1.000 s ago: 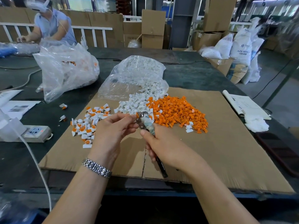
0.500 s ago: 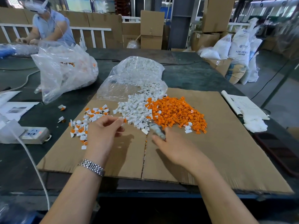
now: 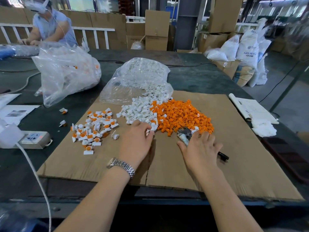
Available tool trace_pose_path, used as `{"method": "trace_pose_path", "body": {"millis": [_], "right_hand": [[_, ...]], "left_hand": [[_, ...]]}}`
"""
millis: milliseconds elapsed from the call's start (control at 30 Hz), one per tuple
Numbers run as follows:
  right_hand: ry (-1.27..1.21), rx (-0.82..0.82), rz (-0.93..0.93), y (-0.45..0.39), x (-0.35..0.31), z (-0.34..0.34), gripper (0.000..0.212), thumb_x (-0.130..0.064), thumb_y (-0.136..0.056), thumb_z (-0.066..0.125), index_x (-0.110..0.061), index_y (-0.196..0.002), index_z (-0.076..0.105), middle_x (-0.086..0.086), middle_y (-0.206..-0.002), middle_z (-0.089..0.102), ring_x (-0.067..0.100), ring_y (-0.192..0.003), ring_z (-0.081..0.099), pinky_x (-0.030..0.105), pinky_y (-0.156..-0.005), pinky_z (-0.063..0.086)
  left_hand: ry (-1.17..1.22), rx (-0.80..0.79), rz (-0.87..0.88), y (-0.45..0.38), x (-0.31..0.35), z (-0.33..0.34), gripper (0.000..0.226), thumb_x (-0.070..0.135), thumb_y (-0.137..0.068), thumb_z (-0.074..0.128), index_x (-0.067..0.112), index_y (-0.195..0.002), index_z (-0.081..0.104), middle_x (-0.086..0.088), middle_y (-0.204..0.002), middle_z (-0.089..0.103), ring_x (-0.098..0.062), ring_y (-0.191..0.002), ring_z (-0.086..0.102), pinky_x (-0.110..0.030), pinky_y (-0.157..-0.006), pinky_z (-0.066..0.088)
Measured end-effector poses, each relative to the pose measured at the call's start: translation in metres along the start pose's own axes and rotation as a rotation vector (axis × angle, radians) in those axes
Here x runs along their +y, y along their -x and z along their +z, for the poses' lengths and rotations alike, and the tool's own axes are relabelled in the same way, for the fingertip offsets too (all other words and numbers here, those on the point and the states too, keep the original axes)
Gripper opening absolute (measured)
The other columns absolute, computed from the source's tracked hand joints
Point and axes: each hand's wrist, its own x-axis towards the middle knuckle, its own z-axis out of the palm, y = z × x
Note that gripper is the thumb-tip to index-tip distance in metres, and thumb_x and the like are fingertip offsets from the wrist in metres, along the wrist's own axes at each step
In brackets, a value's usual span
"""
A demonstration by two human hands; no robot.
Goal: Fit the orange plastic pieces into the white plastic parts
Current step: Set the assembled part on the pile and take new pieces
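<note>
Your left hand (image 3: pixel 136 139) is palm-down on the cardboard (image 3: pixel 234 156), fingers curled at the near edge of the white parts (image 3: pixel 138 111). Its fingertips touch a few white bits; can't tell if it actually pinches one. Watch (image 3: pixel 121 165) on that wrist.

Your right hand (image 3: pixel 201 146) is clamped on the pliers (image 3: pixel 184 135): metal head w/ taped neck sticks out past your thumb, black handle end shows behind the hand on the right. Fingertips reach the near edge of the orange pieces (image 3: pixel 182 114).

Orange pile sits mid-cardboard, touching the white pile on its left. White parts spill out of a clear bag (image 3: pixel 133 81) lying open behind them. Assembled pcs (image 3: pixel 95 128), white w/ orange fitted, are scattered on the left of the cardboard, apart from both piles; two more lie off it on the table (image 3: pixel 192 77).

Far left: bigger bag (image 3: pixel 65 72), power strip (image 3: pixel 33 139) w/ white cable, papers. Right of the cardboard: rolled papers (image 3: pixel 250 109) & a white cloth. Another person (image 3: pixel 50 25) w/ a headset works at the back left.
</note>
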Motion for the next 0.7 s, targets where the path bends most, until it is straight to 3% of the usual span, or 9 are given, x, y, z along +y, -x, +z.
{"method": "trace_pose_path", "body": {"millis": [200, 333, 433, 500, 600, 700], "right_hand": [[-0.049, 0.234, -0.228, -0.009, -0.025, -0.007, 0.044, -0.06, -0.092, 0.053, -0.019, -0.106, 0.06, 0.001, -0.11, 0.053, 0.023, -0.106, 0.041, 0.042, -0.085, 0.031], [-0.005, 0.137, -0.226, -0.023, -0.045, -0.008, 0.034, -0.054, -0.093, 0.059, -0.02, -0.096, 0.064, 0.001, -0.111, 0.053, 0.025, -0.113, 0.039, 0.043, -0.088, 0.031], [0.04, 0.103, -0.221, -0.028, -0.052, -0.01, 0.006, -0.026, -0.093, 0.065, -0.02, -0.094, 0.064, 0.002, -0.107, 0.053, 0.026, -0.114, 0.038, 0.043, -0.089, 0.032], [0.039, 0.075, -0.235, -0.027, -0.055, -0.011, 0.014, -0.006, -0.089, 0.06, -0.02, -0.085, 0.057, 0.001, -0.092, 0.048, 0.027, -0.109, 0.039, 0.044, -0.087, 0.03], [0.015, 0.052, -0.273, -0.027, -0.055, -0.015, 0.03, 0.006, -0.083, 0.053, -0.019, -0.074, 0.04, 0.0, -0.079, 0.04, 0.027, -0.106, 0.042, 0.044, -0.087, 0.03], [0.005, 0.014, -0.278, -0.028, -0.054, -0.016, 0.021, 0.003, -0.088, 0.051, -0.018, -0.087, 0.051, 0.001, -0.09, 0.05, 0.028, -0.109, 0.043, 0.044, -0.088, 0.032]], "left_hand": [[-0.185, -0.02, 0.077, -0.007, 0.002, 0.018, 0.009, 0.02, -0.099, 0.061, 0.012, -0.101, 0.065, -0.004, -0.105, 0.056, -0.025, -0.089, 0.061, -0.034, -0.072, 0.047], [-0.189, -0.049, 0.147, -0.003, -0.002, 0.011, 0.002, 0.016, -0.097, 0.062, 0.014, -0.098, 0.062, -0.002, -0.102, 0.057, -0.024, -0.09, 0.059, -0.033, -0.071, 0.046], [-0.198, -0.087, 0.192, 0.001, -0.009, 0.003, 0.006, 0.015, -0.097, 0.06, 0.016, -0.102, 0.064, 0.001, -0.104, 0.054, -0.022, -0.091, 0.061, -0.028, -0.07, 0.04], [-0.222, -0.126, 0.175, 0.001, -0.015, -0.002, 0.011, 0.018, -0.099, 0.06, 0.015, -0.106, 0.068, 0.0, -0.106, 0.053, -0.022, -0.093, 0.062, -0.031, -0.076, 0.047], [-0.201, -0.174, 0.065, -0.004, -0.018, -0.014, 0.014, 0.024, -0.098, 0.064, 0.017, -0.109, 0.07, 0.002, -0.106, 0.054, -0.015, -0.092, 0.057, -0.025, -0.08, 0.047], [-0.026, -0.164, -0.075, -0.004, -0.018, -0.027, 0.006, 0.022, -0.094, 0.071, 0.025, -0.098, 0.067, 0.009, -0.098, 0.064, -0.004, -0.084, 0.06, -0.017, -0.071, 0.047]]}}
